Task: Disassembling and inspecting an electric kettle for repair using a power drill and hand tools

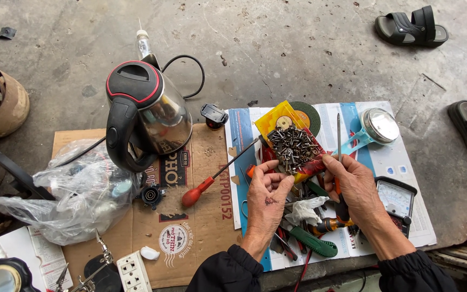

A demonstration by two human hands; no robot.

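Person's crouched over a spread of cardboard (201, 227) and paper on the concrete floor (277, 48). Left hand (266, 197) has its fingers curled, fingertips pinching at the pile of screws (292, 146) on a yellow packet just ahead of both hands. Right hand (355, 186) is closed around a thin screwdriver (339, 140), shaft pointing away. Steel kettle (144, 111) sits well to the left, red-handled screwdriver (217, 176) lying between.
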